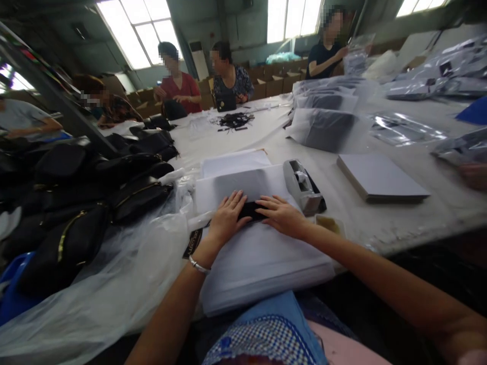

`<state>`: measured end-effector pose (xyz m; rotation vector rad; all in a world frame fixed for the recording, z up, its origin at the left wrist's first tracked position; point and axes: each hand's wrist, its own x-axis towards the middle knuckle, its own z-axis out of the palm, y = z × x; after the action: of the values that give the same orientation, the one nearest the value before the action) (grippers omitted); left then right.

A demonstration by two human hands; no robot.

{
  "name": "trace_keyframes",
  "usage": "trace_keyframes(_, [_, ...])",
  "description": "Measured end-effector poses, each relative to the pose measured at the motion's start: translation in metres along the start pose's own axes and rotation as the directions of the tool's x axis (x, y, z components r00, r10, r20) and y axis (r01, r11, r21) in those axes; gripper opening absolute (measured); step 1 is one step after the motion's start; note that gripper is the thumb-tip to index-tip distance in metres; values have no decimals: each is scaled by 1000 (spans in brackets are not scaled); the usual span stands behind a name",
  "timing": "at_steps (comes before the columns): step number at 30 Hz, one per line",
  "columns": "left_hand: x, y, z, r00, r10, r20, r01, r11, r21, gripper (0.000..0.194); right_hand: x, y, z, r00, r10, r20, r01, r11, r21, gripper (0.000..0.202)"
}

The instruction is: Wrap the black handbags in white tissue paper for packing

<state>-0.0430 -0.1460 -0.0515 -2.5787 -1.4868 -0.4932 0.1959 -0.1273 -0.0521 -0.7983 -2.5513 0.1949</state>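
Note:
My left hand (pixel 230 217) lies with fingers stretched out on a black item (pixel 252 210) that is partly covered by a thin white sheet (pixel 207 191). My right hand (pixel 283 217) rests flat on its other side, fingers apart. The item's dark shape shows through the sheet; its kind is mostly hidden. Below the hands is a stack of white sheets (pixel 266 263) at the table's near edge. A grey tape dispenser (pixel 304 190) stands just right of the sheet. Beside my left wrist lies a black tag (pixel 193 242) with pale lettering.
Black bags (pixel 72 218) with gold zips pile up at left, beside clear plastic (pixel 133 274). At right are a stack of boards (pixel 384 177) and wrapped packages (pixel 323 126). Black cords (pixel 236 120) lie farther back. Several co-workers sit or stand across the table.

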Motion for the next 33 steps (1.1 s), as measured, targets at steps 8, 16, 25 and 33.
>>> trace_keyframes(8, [-9, -1, 2, 1000, -24, 20, 25, 999, -38, 60, -62, -45, -25, 954, 63, 293, -165, 927, 336, 40])
trace_keyframes(16, [-9, 0, 2, 999, -31, 11, 32, 997, -63, 60, -61, -44, -4, 942, 82, 326, -188, 932, 310, 6])
trace_keyframes(25, [-7, -2, 0, 999, -35, 29, 37, 996, -81, 60, -51, -45, -12, 902, 114, 416, -273, 897, 347, 11])
trace_keyframes(33, [-7, -1, -3, 999, -38, 33, 41, 996, -81, 58, -58, -61, -21, 939, 45, 342, -131, 963, 235, 22])
